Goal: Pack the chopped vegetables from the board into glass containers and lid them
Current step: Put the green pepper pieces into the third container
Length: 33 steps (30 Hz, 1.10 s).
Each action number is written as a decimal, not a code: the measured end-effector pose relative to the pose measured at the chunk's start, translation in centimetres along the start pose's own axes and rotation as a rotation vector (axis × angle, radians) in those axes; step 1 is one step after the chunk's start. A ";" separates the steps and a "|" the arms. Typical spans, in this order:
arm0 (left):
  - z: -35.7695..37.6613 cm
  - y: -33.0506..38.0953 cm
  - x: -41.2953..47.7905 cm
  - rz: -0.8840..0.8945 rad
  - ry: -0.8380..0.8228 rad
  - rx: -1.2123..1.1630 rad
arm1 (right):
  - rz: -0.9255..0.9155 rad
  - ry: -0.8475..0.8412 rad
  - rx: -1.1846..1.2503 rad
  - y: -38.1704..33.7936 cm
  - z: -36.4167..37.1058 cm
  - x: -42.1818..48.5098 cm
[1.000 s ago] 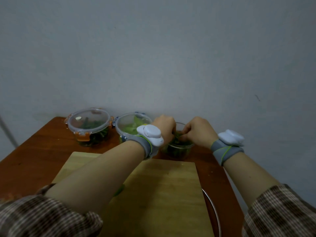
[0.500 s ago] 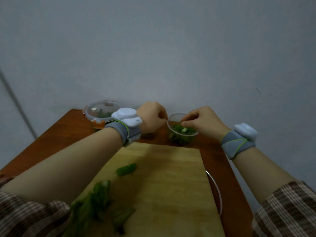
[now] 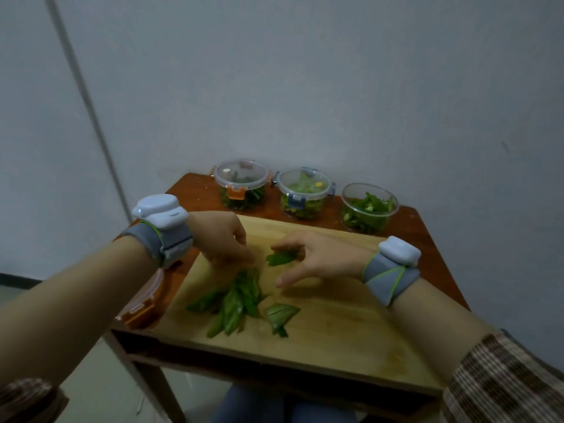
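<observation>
Strips of chopped green vegetable (image 3: 236, 300) lie in one loose pile on the pale wooden cutting board (image 3: 335, 331), with one folded green piece (image 3: 280, 314) just right of the pile; a second green piece (image 3: 280, 258) is held in the curled fingers of the right hand (image 3: 320, 257), thumb spread wide below. Left hand (image 3: 222, 239): fingers bent down together onto the pile's far end, grip cannot be told. Behind the board on the red-brown wooden table (image 3: 406, 218), three round glass containers of greens in a row: orange-clipped lidded container (image 3: 242, 186), blue-clipped lidded container (image 3: 303, 193), open container (image 3: 369, 209); one loose orange-clipped lid (image 3: 143, 303) at the board's left edge.
</observation>
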<state>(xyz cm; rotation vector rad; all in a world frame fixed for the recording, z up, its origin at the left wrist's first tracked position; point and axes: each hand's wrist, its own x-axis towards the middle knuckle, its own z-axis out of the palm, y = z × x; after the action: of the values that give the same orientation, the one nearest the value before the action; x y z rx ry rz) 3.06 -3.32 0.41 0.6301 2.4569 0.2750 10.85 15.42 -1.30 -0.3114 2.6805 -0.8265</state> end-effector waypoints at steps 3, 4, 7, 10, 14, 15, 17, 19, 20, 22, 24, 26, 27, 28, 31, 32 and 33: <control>0.8 -0.5 -1.0 0.015 -0.014 -0.035 | 0.009 -0.119 -0.150 -1.3 0.5 -0.4; 0.9 -0.5 -1.2 0.018 -0.015 -0.051 | 0.021 -0.148 -0.185 -1.6 0.6 -0.6; 1.3 -0.2 -1.6 -0.002 -0.029 -0.092 | 0.040 -0.175 -0.275 -2.2 1.2 -1.2; 1.8 0.3 -1.6 -0.019 -0.025 -0.048 | 0.035 -0.131 -0.258 -2.4 2.2 -1.7; 2.0 0.7 -1.7 -0.005 0.004 -0.015 | 0.021 -0.033 -0.134 -2.2 2.8 -2.1; 2.0 0.8 -1.7 0.000 0.004 -0.028 | 0.017 -0.006 -0.112 -2.2 2.8 -2.1; 2.0 1.0 -1.5 0.012 0.001 -0.041 | 0.000 0.041 -0.108 -2.1 2.9 -2.2; 2.0 1.2 -1.3 0.033 0.017 -0.040 | -0.016 0.069 -0.133 -2.1 3.0 -2.2; 2.1 1.3 -1.2 0.041 0.028 -0.046 | -0.024 0.078 -0.149 -2.1 3.1 -2.2; 2.1 1.4 -1.0 0.054 0.043 -0.063 | -0.033 0.085 -0.160 -1.9 3.2 -2.2; 2.0 1.3 -0.9 0.066 0.049 -0.082 | -0.033 0.073 -0.117 -1.7 3.1 -2.1; 2.0 1.1 -0.6 0.076 0.058 -0.113 | -0.020 0.075 -0.065 -1.3 2.9 -2.0; 2.0 1.0 -0.5 0.078 0.065 -0.138 | -0.004 0.098 -0.042 -0.9 2.8 -1.9; 2.1 0.9 -0.3 0.078 0.072 -0.166 | 0.019 0.133 -0.012 -0.5 2.5 -1.7; 1.8 1.0 0.3 0.067 0.092 -0.265 | 0.112 0.227 0.176 1.2 1.4 -1.4; 1.6 1.1 0.5 0.056 0.097 -0.314 | 0.142 0.245 0.244 1.8 1.0 -1.3; 1.4 1.2 0.7 0.047 0.103 -0.370 | 0.167 0.267 0.307 2.4 0.6 -1.3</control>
<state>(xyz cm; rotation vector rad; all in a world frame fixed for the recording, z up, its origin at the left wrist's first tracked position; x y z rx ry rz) 3.83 -1.80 -0.69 0.5226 2.3991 0.7763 12.05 17.41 -2.83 0.1025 2.7096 -1.2807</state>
